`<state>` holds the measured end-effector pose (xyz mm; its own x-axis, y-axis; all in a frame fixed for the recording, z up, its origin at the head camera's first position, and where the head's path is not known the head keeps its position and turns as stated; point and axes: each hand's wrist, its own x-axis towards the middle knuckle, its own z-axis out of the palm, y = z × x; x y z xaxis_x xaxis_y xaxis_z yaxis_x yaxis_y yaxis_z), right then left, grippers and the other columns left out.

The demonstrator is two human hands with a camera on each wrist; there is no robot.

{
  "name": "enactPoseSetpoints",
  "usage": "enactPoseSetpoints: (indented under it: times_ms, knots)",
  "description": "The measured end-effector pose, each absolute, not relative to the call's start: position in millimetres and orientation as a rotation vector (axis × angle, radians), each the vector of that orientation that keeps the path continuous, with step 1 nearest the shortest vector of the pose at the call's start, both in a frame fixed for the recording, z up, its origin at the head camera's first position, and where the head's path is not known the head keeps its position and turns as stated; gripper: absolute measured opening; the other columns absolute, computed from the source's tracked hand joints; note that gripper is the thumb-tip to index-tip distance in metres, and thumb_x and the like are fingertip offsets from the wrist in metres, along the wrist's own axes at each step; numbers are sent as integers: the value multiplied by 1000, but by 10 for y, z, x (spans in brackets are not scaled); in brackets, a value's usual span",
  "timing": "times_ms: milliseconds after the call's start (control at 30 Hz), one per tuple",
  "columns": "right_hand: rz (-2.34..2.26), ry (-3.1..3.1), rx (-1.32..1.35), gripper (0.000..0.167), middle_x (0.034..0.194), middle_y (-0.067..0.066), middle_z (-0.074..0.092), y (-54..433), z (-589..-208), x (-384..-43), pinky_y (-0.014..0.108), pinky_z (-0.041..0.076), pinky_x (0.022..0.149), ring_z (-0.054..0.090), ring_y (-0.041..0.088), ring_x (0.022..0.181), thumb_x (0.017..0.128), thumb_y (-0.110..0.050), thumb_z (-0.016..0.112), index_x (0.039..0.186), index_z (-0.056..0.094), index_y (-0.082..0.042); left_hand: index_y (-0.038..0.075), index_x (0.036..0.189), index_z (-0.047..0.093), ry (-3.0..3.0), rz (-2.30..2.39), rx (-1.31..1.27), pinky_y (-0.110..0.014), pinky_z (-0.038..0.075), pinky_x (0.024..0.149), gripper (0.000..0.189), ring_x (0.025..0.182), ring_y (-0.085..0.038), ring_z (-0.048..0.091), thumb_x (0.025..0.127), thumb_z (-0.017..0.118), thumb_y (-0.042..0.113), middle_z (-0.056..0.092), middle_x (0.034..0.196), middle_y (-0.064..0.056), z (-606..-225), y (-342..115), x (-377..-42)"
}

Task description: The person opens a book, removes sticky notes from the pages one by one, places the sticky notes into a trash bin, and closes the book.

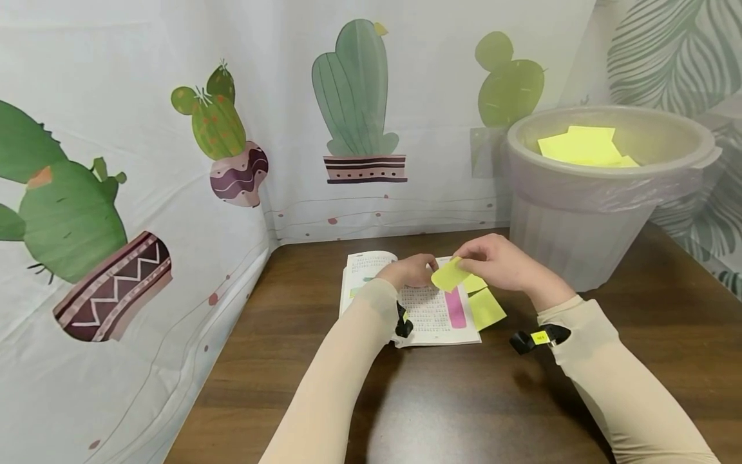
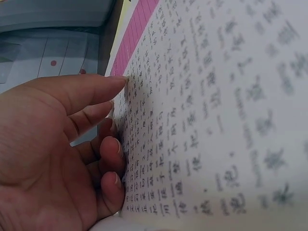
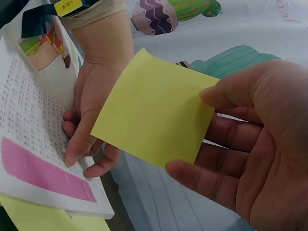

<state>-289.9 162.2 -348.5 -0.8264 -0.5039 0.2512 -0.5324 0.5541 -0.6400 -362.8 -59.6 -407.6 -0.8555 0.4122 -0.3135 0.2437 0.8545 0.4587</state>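
A printed book (image 1: 426, 322) lies spread on the table, a pink block (image 1: 455, 310) on its right page. My right hand (image 1: 504, 261) pinches a square yellow sticky note (image 3: 154, 113) by one edge, raised above that page. My left hand (image 1: 413, 270) rests on the book near the top of the page; in the left wrist view its loosely bent fingers (image 2: 103, 89) meet the paper and grip nothing visible. More yellow sticky notes (image 1: 487, 310) stick out from under the book's right edge.
A grey bin (image 1: 570, 238) with a clear liner stands on the table at the back right, yellow notes (image 1: 582, 145) showing inside. Behind the brown wooden table (image 1: 290, 361) hangs a white cloth (image 1: 278, 84) printed with cacti.
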Motion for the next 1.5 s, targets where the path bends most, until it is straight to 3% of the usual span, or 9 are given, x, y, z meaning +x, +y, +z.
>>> enactPoseSetpoints:
  times_ms: [300,600,800,933,1100,1333,1500]
  knots:
    - [1141,-2659,937,16,97,-2,79,1596,-3368,-2826,30,54,81,67,15,90,98,-13,67,107,80,-15,19,133,56,2634,547,453,-52,39,118,44,133,-25,55,94,75,30,60,143,-4,-4065,-601,-3622]
    - [1128,-2586,953,16,93,-4,79,1593,-3229,-2731,27,54,80,69,13,87,99,-15,66,109,79,-15,12,146,50,2594,588,535,-49,38,120,60,137,-27,55,94,75,26,60,143,-6,-4093,-587,-3646]
    - [1045,-2552,978,17,96,-2,80,1600,-3059,-2713,33,57,83,71,15,91,98,-12,66,110,79,-13,14,144,54,2564,665,502,-50,35,121,58,135,-26,55,91,76,25,62,141,-5,-4101,-599,-3651]
    - [923,-2540,1012,18,101,-1,80,1611,-2900,-2715,35,56,85,70,13,92,97,-10,66,110,79,-13,16,132,60,2566,639,482,-49,37,119,44,130,-24,55,93,75,29,60,142,-5,-4102,-607,-3648]
    - [772,-2527,1092,20,100,-3,79,1618,-2648,-2706,30,55,76,66,10,81,95,-6,65,106,80,-14,22,119,62,2593,606,451,-46,42,112,31,119,-20,53,92,75,31,58,140,-3,-4094,-605,-3635]
    - [596,-2505,1230,21,96,-4,78,1625,-2211,-2649,35,59,77,69,8,80,93,-3,65,104,79,-14,24,118,61,2596,601,436,-47,42,113,31,123,-21,53,92,76,32,57,145,-2,-4067,-608,-3619]
    - [483,-2529,1248,23,92,-6,77,1643,-1856,-2596,31,56,74,66,7,77,93,-3,63,103,79,-16,26,118,62,2599,603,435,-48,42,113,30,127,-21,52,92,76,33,56,147,-1,-4071,-612,-3610]
